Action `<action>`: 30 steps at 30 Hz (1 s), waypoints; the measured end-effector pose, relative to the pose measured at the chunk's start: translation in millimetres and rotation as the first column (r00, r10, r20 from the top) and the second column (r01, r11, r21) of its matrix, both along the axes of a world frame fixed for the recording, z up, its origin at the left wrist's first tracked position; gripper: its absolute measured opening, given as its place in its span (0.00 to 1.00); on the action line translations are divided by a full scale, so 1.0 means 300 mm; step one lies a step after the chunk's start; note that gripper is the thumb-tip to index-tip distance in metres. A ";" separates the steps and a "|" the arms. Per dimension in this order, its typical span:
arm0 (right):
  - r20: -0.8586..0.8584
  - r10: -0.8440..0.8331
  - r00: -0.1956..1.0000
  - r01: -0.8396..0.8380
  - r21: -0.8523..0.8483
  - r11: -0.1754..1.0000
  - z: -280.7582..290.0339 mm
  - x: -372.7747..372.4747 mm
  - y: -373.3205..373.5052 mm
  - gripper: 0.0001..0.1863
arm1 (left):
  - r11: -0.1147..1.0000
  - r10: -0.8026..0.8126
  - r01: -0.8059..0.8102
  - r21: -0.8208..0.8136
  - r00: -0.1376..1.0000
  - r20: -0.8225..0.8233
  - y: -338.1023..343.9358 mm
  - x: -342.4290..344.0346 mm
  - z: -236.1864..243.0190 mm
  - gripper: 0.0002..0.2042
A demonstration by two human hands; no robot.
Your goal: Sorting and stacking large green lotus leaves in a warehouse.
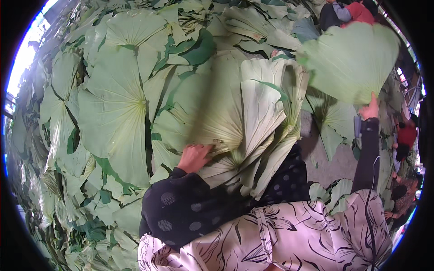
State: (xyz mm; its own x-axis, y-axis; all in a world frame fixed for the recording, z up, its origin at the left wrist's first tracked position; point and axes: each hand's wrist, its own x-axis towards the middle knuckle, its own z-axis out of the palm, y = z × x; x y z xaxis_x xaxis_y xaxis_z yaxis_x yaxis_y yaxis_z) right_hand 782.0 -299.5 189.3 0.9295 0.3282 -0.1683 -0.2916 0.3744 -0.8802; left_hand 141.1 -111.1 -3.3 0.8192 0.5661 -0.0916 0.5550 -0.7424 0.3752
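Among heaped leaves [113, 99], two hands [194, 158] show, the right [370, 109] holding one leaf [350, 63].

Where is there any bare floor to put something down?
One small patch: the grey floor between the spotted cloth and the right sleeve, with leaves at its near and far edges. Leftward it's crowded: leaves overlap thickly around the left hand.

Pale green leaf [350, 61], pink garment [226, 241] with black line print, grey-dotted dark fabric [181, 214]
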 end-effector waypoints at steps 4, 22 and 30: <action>0.855 0.373 0.360 0.423 -0.506 0.752 -0.176 -0.546 0.232 0.27 | 0.996 0.083 -0.079 -0.029 0.979 0.185 -0.071 0.092 0.014 0.24; 0.175 0.975 0.139 0.209 -0.967 0.144 -0.559 -1.238 0.522 0.45 | 0.968 0.121 -0.182 0.173 0.942 0.313 -0.220 -0.170 0.021 0.20; 0.457 0.826 0.329 0.183 -0.889 0.419 -0.494 -1.185 0.455 0.37 | 0.969 -0.027 0.058 -0.240 0.991 0.131 -0.324 -0.184 -0.136 0.26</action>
